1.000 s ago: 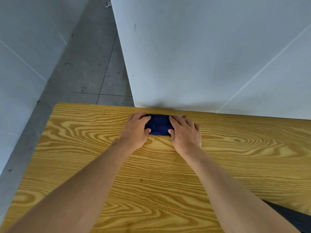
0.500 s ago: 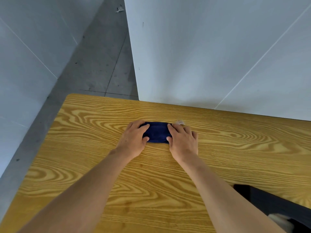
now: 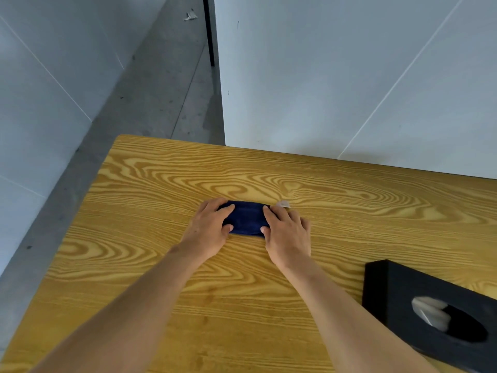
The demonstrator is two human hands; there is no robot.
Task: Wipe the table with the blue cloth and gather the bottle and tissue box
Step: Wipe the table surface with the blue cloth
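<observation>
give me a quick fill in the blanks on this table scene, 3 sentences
1. Both hands, the left hand and right hand, press on a folded ____ cloth.
2. The tissue box near the right forearm is ____ in colour.
3. The table top is made of ____.

Missing words: blue; black; wood

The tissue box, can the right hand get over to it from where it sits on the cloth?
Probably yes. The right hand lies on the blue cloth, and the black tissue box stands on the same side, nearer the person. Only bare table lies between them.
</observation>
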